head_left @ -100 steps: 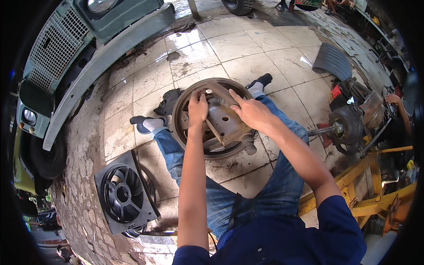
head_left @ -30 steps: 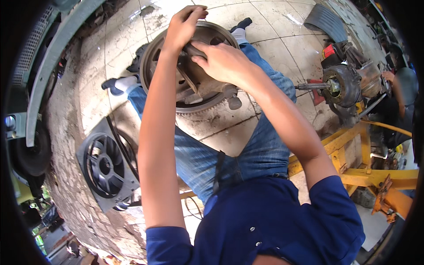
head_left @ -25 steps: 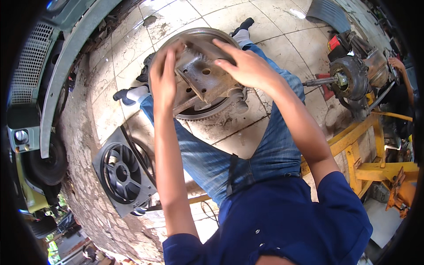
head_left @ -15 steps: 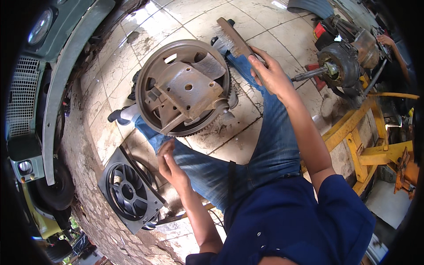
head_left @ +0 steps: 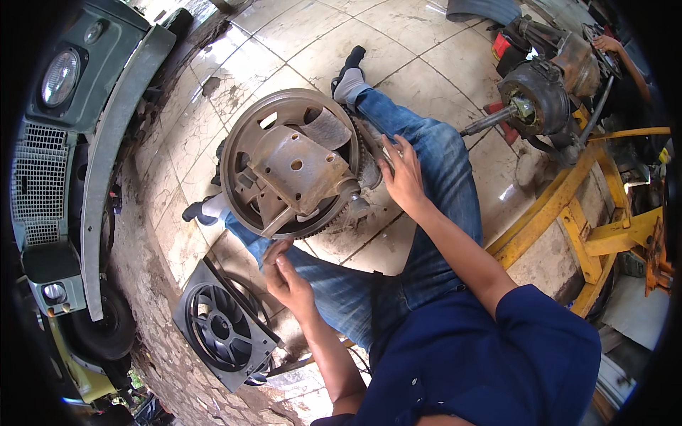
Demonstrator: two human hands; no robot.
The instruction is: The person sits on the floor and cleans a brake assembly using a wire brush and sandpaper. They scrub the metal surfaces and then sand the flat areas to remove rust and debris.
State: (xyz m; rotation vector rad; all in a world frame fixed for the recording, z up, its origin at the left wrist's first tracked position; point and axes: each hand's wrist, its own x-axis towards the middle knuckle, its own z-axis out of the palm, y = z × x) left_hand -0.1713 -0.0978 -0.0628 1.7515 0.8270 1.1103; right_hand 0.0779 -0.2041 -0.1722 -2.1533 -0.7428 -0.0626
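Note:
A big round rusty metal wheel with a toothed ring and a square plate bolted at its middle lies between my outstretched legs in blue jeans. My left hand rests on my left thigh just below the wheel's lower rim, its fingers loosely apart with nothing seen in them. Spread flat on my right thigh, my right hand sits just right of the wheel's toothed edge and holds nothing.
A green vehicle front with headlight and grille fills the left. A black fan in a square frame lies by my left leg. An axle hub on a yellow steel frame stands right; another person's hand shows top right.
Both hands have come off the wheel. My left hand dropped to my left thigh; my right hand, which held a rusty flat piece up beyond the wheel, now lies empty on my right thigh.

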